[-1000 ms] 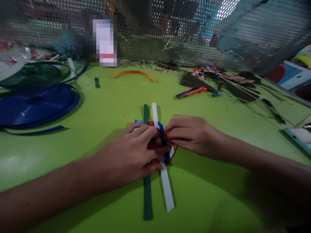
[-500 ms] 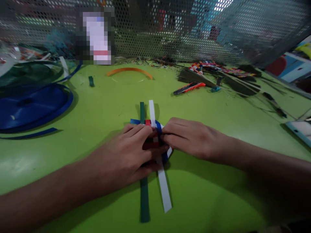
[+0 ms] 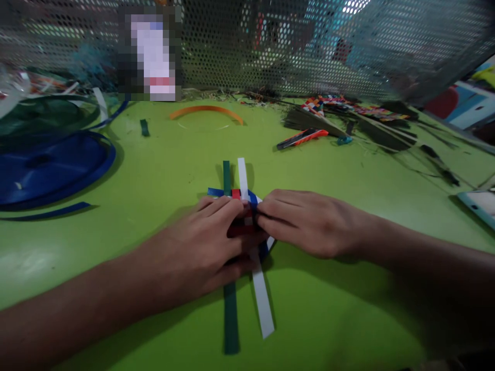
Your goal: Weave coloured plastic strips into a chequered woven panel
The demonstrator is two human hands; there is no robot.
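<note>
A small woven piece of flat strips [image 3: 248, 214] in red, white, blue and green lies on the table between my hands. My left hand [image 3: 216, 234] grips it from the left, fingers curled over the weave. From the right, my right hand [image 3: 297, 216] pinches a blue strip [image 3: 253, 200] at the weave's right edge; its fingertips are partly hidden. A green strip [image 3: 231, 322] and a white strip [image 3: 263, 306] stick out towards me, and their other ends point away. Most of the weave is covered by my fingers.
Rolls of blue strip [image 3: 58, 165] and green strip [image 3: 42, 114] lie at the left. Beyond my hands are an orange strip [image 3: 207, 108] and a red-and-black cutter [image 3: 302, 139]. Dark strips [image 3: 309, 121] lie at back right, a phone [image 3: 477, 206] at far right. A perforated panel [image 3: 240, 56] stands behind.
Hardly anything differs. My right fingers have shifted very slightly at the weave's right edge, and the view has moved a little. Both hands keep their grip.
</note>
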